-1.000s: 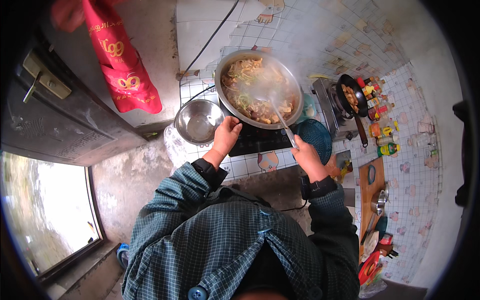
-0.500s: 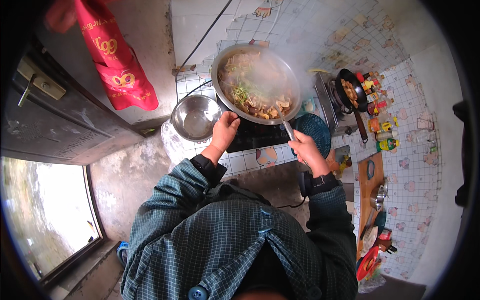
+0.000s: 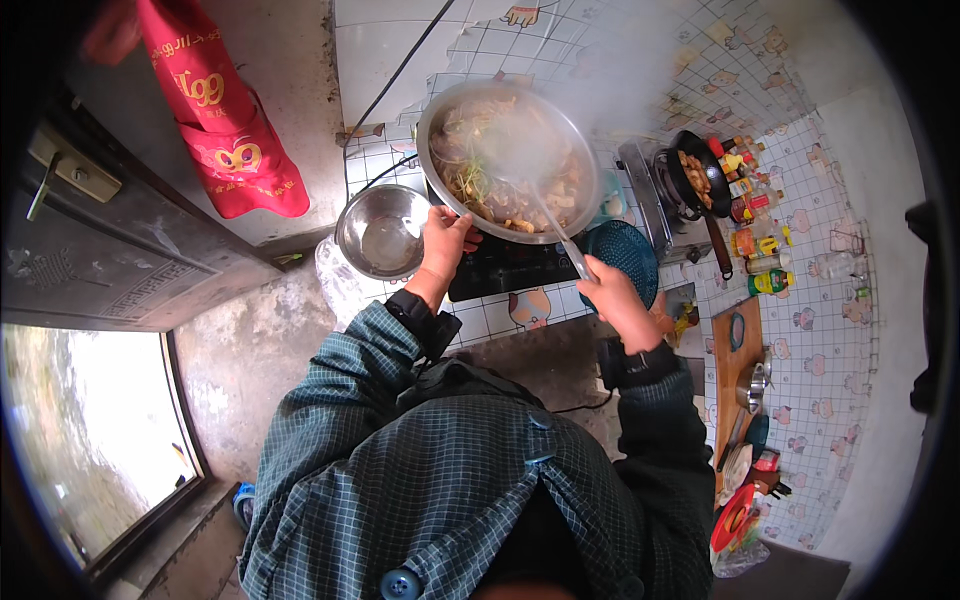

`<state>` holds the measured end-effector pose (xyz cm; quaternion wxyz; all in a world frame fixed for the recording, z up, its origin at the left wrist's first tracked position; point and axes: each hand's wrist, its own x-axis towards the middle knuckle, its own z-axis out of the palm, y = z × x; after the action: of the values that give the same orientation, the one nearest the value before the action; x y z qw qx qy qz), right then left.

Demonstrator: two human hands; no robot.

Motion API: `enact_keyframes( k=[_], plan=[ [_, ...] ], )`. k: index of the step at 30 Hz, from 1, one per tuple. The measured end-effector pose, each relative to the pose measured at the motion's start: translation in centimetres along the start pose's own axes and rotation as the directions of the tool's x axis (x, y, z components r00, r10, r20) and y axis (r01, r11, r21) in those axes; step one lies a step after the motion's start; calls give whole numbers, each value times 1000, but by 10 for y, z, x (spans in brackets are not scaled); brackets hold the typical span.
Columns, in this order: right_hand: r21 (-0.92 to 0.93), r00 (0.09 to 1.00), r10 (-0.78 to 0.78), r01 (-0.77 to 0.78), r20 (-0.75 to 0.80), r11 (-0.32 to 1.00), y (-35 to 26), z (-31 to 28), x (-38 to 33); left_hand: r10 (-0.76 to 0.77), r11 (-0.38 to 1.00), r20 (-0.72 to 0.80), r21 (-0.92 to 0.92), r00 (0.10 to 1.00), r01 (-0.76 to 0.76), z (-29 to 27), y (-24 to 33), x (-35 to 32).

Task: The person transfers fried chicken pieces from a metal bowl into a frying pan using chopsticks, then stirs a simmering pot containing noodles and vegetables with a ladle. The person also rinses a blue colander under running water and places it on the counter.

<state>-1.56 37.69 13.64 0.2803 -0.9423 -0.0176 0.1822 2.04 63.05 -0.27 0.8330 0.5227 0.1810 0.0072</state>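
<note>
Big steel basin point(image 3: 590, 200) of steaming food point(image 3: 480, 190), black induction cooktop point(image 3: 512, 275) under it. Left hand point(image 3: 446, 243)'s pinching its near-left rim, right hand point(image 3: 617, 297)'s wrapped round a metal utensil point(image 3: 553, 217) dipped inside.

Pan point(image 3: 588, 190): wide, round, silvery metal; over the black cooktop point(image 3: 515, 278), mouth up.
Food point(image 3: 478, 180): brownish pieces, pale-green strands, spread across the pan; partly veiled by steam.
Utensil point(image 3: 558, 226): long, silvery handle slanting out across near-right rim; lower end in food, blurred.
</note>
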Motion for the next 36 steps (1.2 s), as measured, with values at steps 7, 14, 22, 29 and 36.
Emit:
enact_keyframes(
  k=[7,14,22,29,36],
  plan=[
    [-6,993,109,-109,41,994,-47,-26,-28,4,1000,-6,-12,1000,-4,-5,1,2],
    [-238,980,-143,107,-139,965,-47,-18,-41,13,999,3,-51,1000,-13,1,0,3],
    [-637,957,-254,107,-143,763,-11,-11,-31,2,1000,12,-17,1000,-2,-4,1,5],
    [-578,955,-220,67,-198,813,20,3,-2,10,1000,30,-17,1000,-9,1,0,4],
    [-58,965,-91,79,-247,995,20,-22,-32,44,999,12,-29,999,-44,-1,-3,8]
  ],
)
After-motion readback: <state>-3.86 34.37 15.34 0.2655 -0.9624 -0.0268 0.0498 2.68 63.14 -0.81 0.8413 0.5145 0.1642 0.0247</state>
